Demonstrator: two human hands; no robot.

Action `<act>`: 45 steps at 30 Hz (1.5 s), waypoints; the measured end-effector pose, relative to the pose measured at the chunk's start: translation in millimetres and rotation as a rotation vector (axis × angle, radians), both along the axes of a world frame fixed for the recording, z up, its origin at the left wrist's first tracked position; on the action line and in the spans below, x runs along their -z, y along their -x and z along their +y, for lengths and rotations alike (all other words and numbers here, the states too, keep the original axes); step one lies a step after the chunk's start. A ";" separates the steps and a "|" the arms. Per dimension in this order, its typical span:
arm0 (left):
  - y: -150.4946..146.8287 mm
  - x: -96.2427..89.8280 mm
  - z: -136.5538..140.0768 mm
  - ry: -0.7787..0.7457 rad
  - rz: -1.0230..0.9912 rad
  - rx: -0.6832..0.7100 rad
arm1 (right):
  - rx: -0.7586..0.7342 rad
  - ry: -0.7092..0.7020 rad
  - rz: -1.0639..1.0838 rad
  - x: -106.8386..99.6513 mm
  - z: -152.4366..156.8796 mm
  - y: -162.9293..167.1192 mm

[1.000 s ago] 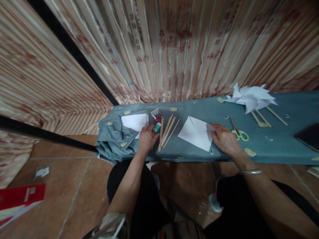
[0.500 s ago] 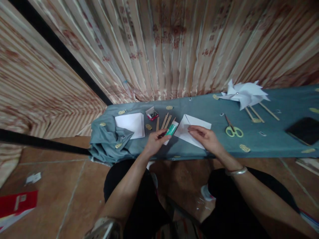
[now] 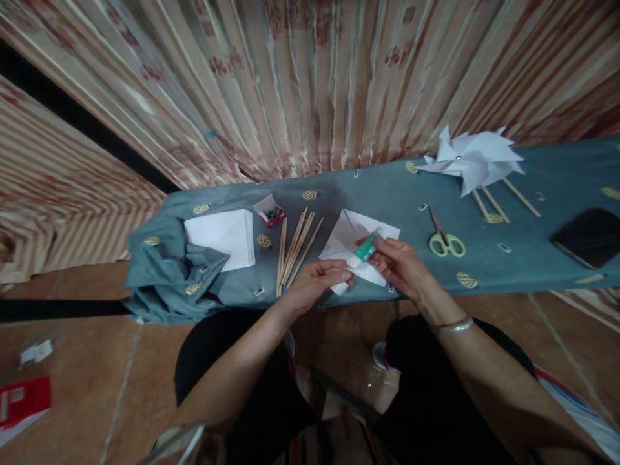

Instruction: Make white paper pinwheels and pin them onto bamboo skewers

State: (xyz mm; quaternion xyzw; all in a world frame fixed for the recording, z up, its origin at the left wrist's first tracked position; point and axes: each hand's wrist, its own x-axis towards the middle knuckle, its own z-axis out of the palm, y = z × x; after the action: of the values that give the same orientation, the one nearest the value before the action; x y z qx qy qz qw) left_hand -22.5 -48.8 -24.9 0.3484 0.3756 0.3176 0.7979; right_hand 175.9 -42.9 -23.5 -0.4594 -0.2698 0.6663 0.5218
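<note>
A white eraser in a green sleeve (image 3: 365,248) is held above a folded white paper sheet (image 3: 338,236) with slits toward its corners. My right hand (image 3: 398,263) is closed around the sleeved end. My left hand (image 3: 323,281) has its fingers pinched at the white end, on the near left side of the sheet; its exact grip is partly hidden. Several wooden sticks (image 3: 296,248) lie just left of the sheet. Beyond them stands a small open red box (image 3: 271,213) with small dark items inside.
A stack of white paper (image 3: 225,236) lies at the left, partly under bunched cloth (image 3: 169,265). To the right are scissors with light green handles (image 3: 446,245), several white paper pinwheels (image 3: 477,158) on sticks and a dark flat object (image 3: 588,237). A curtain (image 3: 310,97) hangs behind.
The eraser has passed from my left hand toward the right, and my right hand now grips it. My left hand has moved to its white end. The view has shifted slightly.
</note>
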 end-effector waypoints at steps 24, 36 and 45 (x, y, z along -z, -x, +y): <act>-38.6 1.4 4.2 -1.484 1.186 0.538 | 0.081 -0.422 -1.083 16.9 15.4 -30.1; -40.2 5.5 5.2 -1.460 1.118 0.532 | 0.069 -0.398 -1.258 5.0 12.2 -18.0; -40.6 5.7 5.4 -1.431 1.078 0.524 | 0.061 -0.407 -1.322 3.3 13.1 -12.8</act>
State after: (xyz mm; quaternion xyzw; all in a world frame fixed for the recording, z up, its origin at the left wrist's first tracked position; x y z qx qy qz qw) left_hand 18.1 -43.4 -30.6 0.9311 0.3194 0.0786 0.1574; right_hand 188.7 -29.8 -26.9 -0.6694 -0.6379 0.1676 0.3420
